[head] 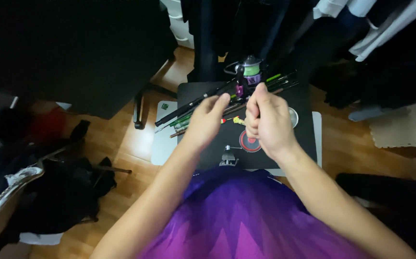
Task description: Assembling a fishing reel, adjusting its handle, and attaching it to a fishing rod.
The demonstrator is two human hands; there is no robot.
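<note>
Fishing reel (250,72) with green line stands at far edge of small black worktop (304,139), rods (193,103) lying beside it. Left hand (207,120) loosely curled, fingertips together; right hand (265,120) fisted, whatever it pinches too small to tell. Wooden floor (136,139), hanging clothes (371,29) behind.

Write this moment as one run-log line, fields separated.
left hand: open, over rods | right hand: fisted, contents hidden | reel: beyond hands
</note>
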